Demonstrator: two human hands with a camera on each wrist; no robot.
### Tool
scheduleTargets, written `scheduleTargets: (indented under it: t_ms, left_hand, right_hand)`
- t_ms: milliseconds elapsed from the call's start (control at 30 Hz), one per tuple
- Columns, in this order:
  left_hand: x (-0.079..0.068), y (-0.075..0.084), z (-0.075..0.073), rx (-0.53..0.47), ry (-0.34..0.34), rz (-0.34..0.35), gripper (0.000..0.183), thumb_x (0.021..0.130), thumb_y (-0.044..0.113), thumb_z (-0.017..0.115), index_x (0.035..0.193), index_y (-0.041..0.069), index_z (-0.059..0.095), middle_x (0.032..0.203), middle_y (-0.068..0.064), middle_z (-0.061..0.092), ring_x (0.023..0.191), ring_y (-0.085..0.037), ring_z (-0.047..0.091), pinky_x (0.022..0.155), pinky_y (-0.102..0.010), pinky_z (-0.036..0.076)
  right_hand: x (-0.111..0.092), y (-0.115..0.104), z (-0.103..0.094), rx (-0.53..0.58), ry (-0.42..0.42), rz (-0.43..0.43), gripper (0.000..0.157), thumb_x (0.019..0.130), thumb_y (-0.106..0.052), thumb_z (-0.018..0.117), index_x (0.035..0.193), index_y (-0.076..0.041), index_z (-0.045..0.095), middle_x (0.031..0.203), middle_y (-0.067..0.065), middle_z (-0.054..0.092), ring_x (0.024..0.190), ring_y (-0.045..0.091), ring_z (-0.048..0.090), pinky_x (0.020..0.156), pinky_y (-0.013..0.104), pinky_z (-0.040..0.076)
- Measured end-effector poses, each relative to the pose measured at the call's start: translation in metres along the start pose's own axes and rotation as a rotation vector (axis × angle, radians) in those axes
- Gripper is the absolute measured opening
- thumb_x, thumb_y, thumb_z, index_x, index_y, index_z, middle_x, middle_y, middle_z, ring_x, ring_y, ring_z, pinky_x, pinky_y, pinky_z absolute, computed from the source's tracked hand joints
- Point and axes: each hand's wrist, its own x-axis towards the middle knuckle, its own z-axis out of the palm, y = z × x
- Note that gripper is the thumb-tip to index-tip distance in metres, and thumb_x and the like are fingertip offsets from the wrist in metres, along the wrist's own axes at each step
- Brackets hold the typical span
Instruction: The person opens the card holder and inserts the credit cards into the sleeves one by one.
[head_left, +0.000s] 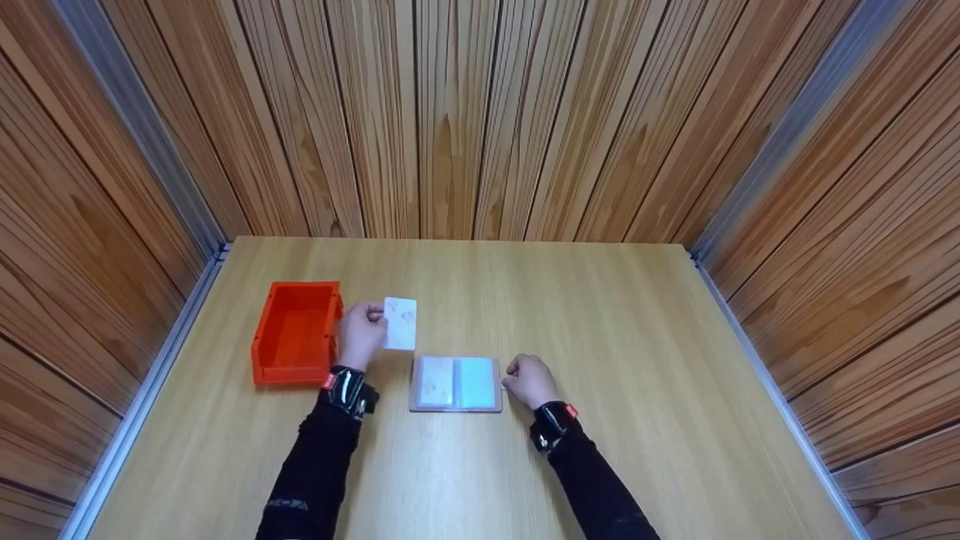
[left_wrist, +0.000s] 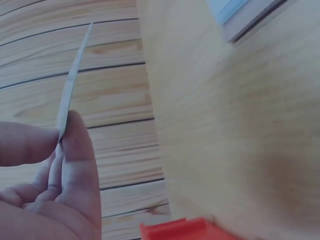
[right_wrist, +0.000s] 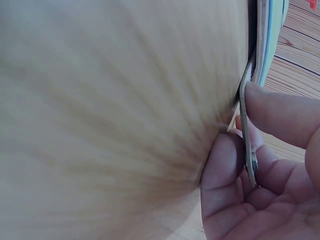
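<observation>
Between thumb and fingers, my left hand (head_left: pixel 363 334) pinches a white card (head_left: pixel 400 324) with faint pinkish marks, raised upright near the orange bin. The left wrist view shows that card (left_wrist: pixel 68 95) edge-on. A small card holder (head_left: pixel 476 382) lies spread open on the table, with a pale patterned sleeve on its left side and a light blue one on its right. At its right edge, my right hand (head_left: pixel 531 381) pinches the holder's closing strap (right_wrist: pixel 243 120), which has a metal snap near its end.
An orange plastic bin (head_left: pixel 296 337) stands on the table at the left, beside my left hand. The light wooden table (head_left: pixel 600 315) is bounded by wood-plank walls (head_left: pixel 450 120) at the back and sides, with metal rails (head_left: pixel 780 450) along the side edges.
</observation>
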Motion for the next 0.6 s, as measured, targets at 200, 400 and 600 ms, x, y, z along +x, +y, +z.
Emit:
scheduleTargets:
  t_ms: [200,400,600]
  left_hand:
    - [-0.009,-0.004,0.012,-0.027,-0.072,-0.018,0.026,0.089,-0.002,0.06,0.113,-0.009,0.065,0.104,-0.021,0.066,0.098,-0.033,0.06,0.087,-0.043,0.049]
    - [-0.019,-0.007,0.023,-0.03,-0.128,-0.03,0.027,0.089,-0.003,0.06,0.114,-0.009,0.066,0.104,-0.019,0.066,0.098,-0.031,0.06,0.086,-0.041,0.05]
    - [-0.03,-0.014,0.037,0.012,-0.17,0.015,0.023,0.084,-0.004,0.062,0.105,-0.01,0.068,0.093,-0.014,0.067,0.09,-0.027,0.062,0.081,-0.038,0.051]
  right_hand:
    - [-0.001,0.001,0.0,-0.004,0.003,-0.01,0.014,0.076,-0.003,0.076,0.082,-0.003,0.063,0.081,0.006,0.057,0.077,0.023,0.055,0.074,0.04,0.048]
    - [0.001,0.002,-0.001,-0.011,-0.002,0.007,0.014,0.077,-0.003,0.075,0.082,-0.003,0.062,0.08,0.005,0.056,0.075,0.022,0.054,0.073,0.039,0.047]
    - [0.001,0.001,-0.001,-0.022,-0.006,-0.005,0.014,0.077,-0.004,0.076,0.082,-0.003,0.063,0.078,0.004,0.056,0.074,0.021,0.053,0.071,0.038,0.047]
